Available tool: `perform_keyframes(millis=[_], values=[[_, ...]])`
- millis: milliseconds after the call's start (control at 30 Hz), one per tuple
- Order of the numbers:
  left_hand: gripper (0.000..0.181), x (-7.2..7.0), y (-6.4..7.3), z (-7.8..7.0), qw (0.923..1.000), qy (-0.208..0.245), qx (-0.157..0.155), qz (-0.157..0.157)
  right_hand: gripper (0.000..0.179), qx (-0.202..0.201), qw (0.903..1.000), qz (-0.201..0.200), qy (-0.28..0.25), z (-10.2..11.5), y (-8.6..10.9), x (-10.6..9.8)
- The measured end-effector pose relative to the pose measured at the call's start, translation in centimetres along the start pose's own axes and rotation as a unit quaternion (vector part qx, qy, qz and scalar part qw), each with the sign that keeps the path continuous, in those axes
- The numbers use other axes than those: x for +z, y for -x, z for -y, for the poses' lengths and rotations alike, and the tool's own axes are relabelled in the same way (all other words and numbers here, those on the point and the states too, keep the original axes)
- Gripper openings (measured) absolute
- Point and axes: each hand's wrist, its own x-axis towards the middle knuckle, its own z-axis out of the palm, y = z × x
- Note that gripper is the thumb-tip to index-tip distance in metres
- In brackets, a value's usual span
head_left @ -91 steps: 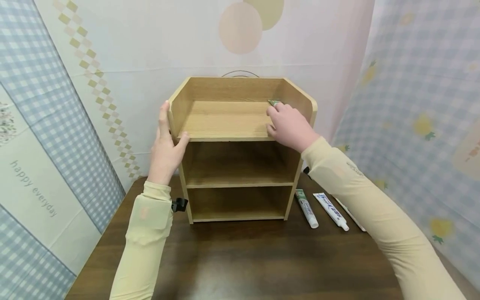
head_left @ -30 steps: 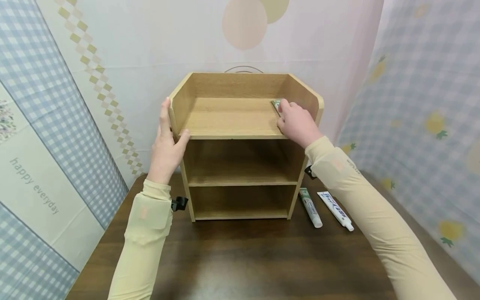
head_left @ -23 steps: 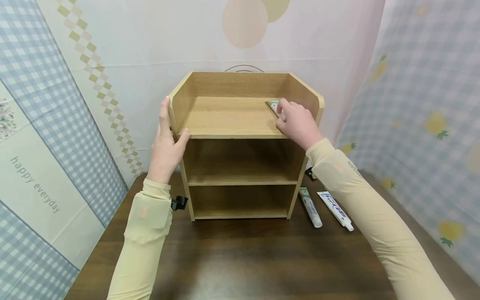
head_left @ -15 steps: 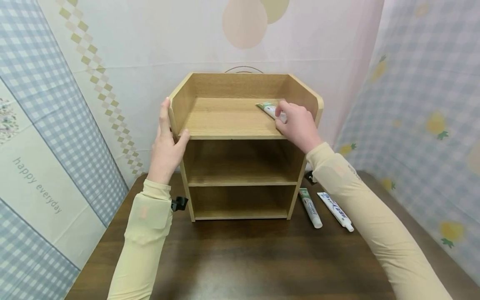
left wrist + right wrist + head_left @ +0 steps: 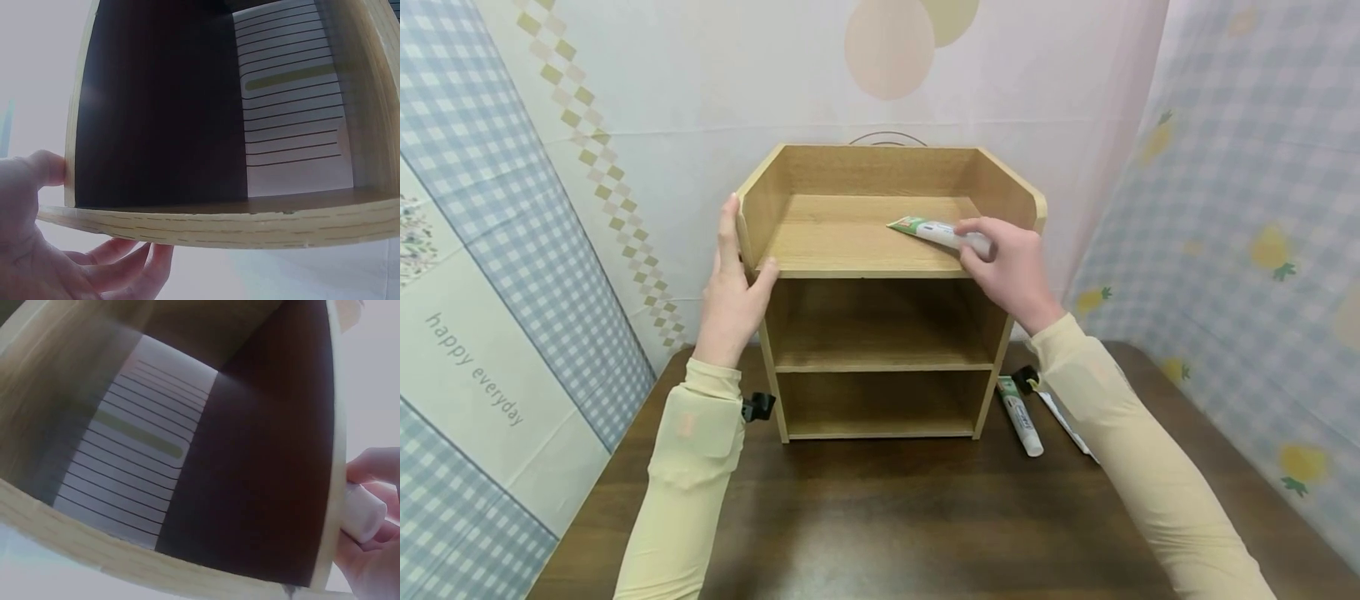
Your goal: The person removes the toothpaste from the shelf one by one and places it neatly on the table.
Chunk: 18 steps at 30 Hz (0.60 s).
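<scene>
A three-tier wooden shelf [image 5: 850, 221] stands upright on the dark table [image 5: 880, 517]. My left hand [image 5: 730, 304] holds its upper left corner, thumb at the front edge and fingers along the outside of the side panel. In my right hand [image 5: 1011, 262], thumb and fingers pinch a green-and-white toothpaste tube [image 5: 928, 230] near its capped end. It lies slantwise over the top board, flat green end pointing left. The right wrist view shows its white cap [image 5: 364, 515] between the fingers, beside the board's edge.
Two more toothpaste tubes lie on the table right of the shelf. The nearer tube [image 5: 1021, 421] is green and white; the other tube [image 5: 1066, 423] is partly covered by the right sleeve [image 5: 1097, 400]. A patterned cloth backdrop [image 5: 700, 75] hangs close behind.
The right hand has drawn the toothpaste tube from the top board's back right corner towards the front, and its flat end has swung left. The left hand keeps its hold.
</scene>
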Motion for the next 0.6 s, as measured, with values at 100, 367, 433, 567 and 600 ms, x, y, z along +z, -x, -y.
perform_keyframes(millis=[100, 367, 433, 567, 600], values=[[0.077, -0.1, 0.0, 0.0, 1.0, 0.007, 0.001, 0.001, 0.021, -0.023, 0.9996, -0.014, -0.008, 0.4, 0.6, -0.6], [0.076, -0.1, -0.1, 0.0, 0.9999, 0.011, -0.001, -0.001, 0.02, -0.076, 0.9955, -0.045, -0.034, 1.8, 1.8, -2.3], [0.076, -0.1, -0.1, 0.0, 0.9999, 0.012, 0.0, -0.002, 0.02, -0.083, 0.9947, -0.048, -0.038, 2.2, 2.0, -2.7], [0.076, -0.1, -0.1, 0.0, 0.9999, 0.014, -0.001, -0.003, 0.021, -0.093, 0.9922, -0.059, -0.057, 3.1, 2.3, -3.4], [0.076, -0.1, -0.2, 0.0, 0.9999, 0.015, -0.001, -0.002, 0.021, -0.095, 0.9912, -0.064, -0.067, 3.4, 2.4, -3.6]])
